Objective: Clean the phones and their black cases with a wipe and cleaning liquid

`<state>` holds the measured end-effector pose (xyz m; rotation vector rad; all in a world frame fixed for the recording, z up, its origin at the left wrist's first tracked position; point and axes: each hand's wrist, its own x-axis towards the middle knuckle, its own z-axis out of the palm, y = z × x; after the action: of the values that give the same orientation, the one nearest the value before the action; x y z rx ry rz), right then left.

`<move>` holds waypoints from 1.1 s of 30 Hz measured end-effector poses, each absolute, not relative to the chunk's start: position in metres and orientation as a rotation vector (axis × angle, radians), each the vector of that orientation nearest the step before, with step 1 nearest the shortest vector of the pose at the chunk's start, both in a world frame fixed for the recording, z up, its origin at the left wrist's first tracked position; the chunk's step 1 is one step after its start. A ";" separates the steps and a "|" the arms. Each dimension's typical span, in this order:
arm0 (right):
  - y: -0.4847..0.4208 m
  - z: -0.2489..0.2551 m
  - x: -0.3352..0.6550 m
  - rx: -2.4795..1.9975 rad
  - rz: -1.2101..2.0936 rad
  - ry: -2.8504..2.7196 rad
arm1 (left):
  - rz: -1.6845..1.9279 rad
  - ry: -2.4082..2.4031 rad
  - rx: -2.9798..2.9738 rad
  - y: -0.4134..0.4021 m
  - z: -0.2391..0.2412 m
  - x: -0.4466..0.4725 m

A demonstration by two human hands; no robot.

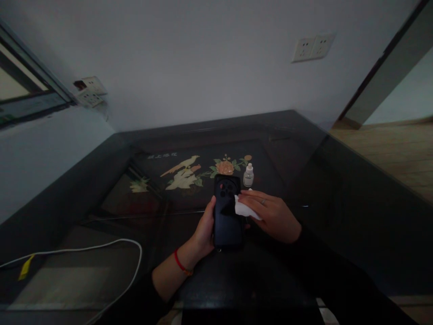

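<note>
A dark smartphone (228, 228) is held upright with its back and round camera block facing me. My left hand (204, 228) grips it along the left side, thumb on the edge, other fingers hidden behind. In my right hand (270, 214) is a white tissue (246, 208), pressed under the fingers against the phone's right side near the camera block. Just beyond that hand stands a small clear dropper bottle (248, 176) with a white cap.
The dark glossy table (291, 266) bears an inlaid bird and flower picture (184, 174). A white cable (88, 248) with a yellow tag (25, 268) curves across the left. Wall sockets (313, 48) are at the back right, more sockets (89, 91) at the left.
</note>
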<state>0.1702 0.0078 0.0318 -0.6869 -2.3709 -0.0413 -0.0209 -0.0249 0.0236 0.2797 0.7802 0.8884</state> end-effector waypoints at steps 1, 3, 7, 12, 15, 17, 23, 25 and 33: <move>0.007 0.032 0.171 -0.660 -0.008 -2.385 | 0.898 0.789 0.279 -0.024 0.024 -0.021; 0.005 0.033 0.172 -0.637 0.086 -2.376 | 0.936 0.795 0.247 -0.023 0.026 -0.021; 0.001 0.033 0.169 -0.764 0.212 -2.155 | 0.899 0.698 0.184 -0.026 0.031 -0.020; -0.001 0.031 0.157 -0.834 0.156 -2.074 | 0.717 0.593 0.181 -0.035 0.028 -0.012; -0.002 0.029 0.152 -0.766 0.090 -2.133 | 0.683 0.642 0.151 -0.037 0.026 -0.008; -0.003 0.029 0.149 -0.670 0.045 -2.180 | 0.754 0.693 0.100 -0.036 0.028 -0.007; -0.012 0.027 0.147 -0.274 0.070 -2.343 | 0.835 0.719 -0.002 -0.027 0.036 -0.010; -0.012 0.027 0.148 -0.250 0.097 -2.352 | 0.835 0.704 0.007 -0.027 0.037 -0.011; -0.007 0.026 0.151 -0.543 0.121 -2.283 | 0.897 0.745 0.067 -0.030 0.032 -0.011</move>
<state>0.1514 -0.0067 0.0257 -0.5431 -2.2827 0.1209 -0.0112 -0.0300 0.0320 0.0665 0.7455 0.8973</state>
